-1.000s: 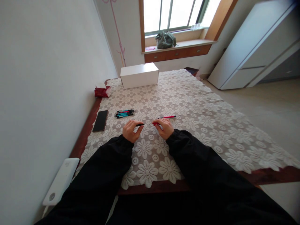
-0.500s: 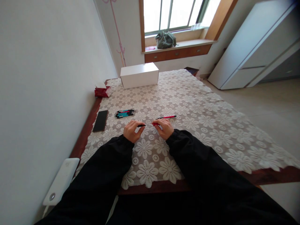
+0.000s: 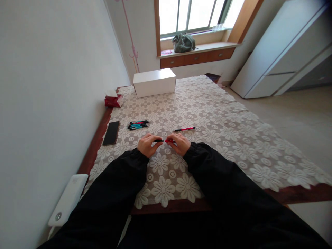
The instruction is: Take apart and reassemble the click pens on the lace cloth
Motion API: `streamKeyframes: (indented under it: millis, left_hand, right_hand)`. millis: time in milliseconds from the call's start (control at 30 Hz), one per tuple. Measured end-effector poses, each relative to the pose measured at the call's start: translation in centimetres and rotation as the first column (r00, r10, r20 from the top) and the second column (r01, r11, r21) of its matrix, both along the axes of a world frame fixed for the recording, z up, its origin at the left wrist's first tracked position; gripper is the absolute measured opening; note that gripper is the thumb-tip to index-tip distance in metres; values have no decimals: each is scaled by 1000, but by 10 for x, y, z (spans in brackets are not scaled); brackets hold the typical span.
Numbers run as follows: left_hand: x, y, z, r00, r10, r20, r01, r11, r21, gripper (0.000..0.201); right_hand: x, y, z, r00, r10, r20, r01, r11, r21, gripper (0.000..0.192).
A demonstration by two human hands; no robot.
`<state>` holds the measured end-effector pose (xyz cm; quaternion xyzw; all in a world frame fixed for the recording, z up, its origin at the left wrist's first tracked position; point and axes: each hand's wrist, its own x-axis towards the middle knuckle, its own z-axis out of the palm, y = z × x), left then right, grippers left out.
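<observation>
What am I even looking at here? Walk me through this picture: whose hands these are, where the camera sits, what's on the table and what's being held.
The camera is worn on a person's head and looks down at their own two bare hands; black sleeves cover the arms. The left hand and right hand together pinch one small red and black pen above a table with a lace flower tablecloth. Beyond the hands lies a single red pen. To the left lie a bunch of pens and a black phone. Farther back stand a white box and a red tissue pack.
</observation>
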<state>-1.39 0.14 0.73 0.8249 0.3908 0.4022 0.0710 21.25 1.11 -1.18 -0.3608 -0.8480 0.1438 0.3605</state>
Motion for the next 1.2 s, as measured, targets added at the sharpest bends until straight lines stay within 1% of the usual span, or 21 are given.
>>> streamKeyframes:
  millis: [167,333,567,700,900,933,1033,1200]
  left_hand:
    - [-2,2,-2,999,-24,-38,23,1000,-18,24]
    - [-1,1,-2,998,-35,-49,33,999,-28,24]
    - [-1,1,-3,998,-27,-52,26,999,-24,24]
    - [0,0,-2,998,-38,-56,37,999,-27,21]
    - [0,0,-1,999,-44,-33,43,999,-33,20]
    - [0,0,-1,998,-46,-31,45,998,-33,20]
    - [0,0,-1,997,-64,-41,63,997,-36,20]
    - [0,-1,-1,998,-61,-30,60,997,-44,20]
  right_hand:
    - [-1,-1,-2,1000,23,16,-23,1000,9,11]
    - [0,-2,-3,998,43,43,-43,999,-6,13]
    - [1,-5,2,997,56,55,-54,998,-33,18]
    - [0,-7,3,998,29,63,-26,998,-59,22]
    - [0,-7,0,998,24,66,-18,996,-93,23]
    - [0,-7,-1,998,21,63,-14,995,-97,20]
    - [1,-6,-2,997,26,75,-19,996,-90,16]
    - [1,-6,-3,989,4,146,7,997,-70,22]
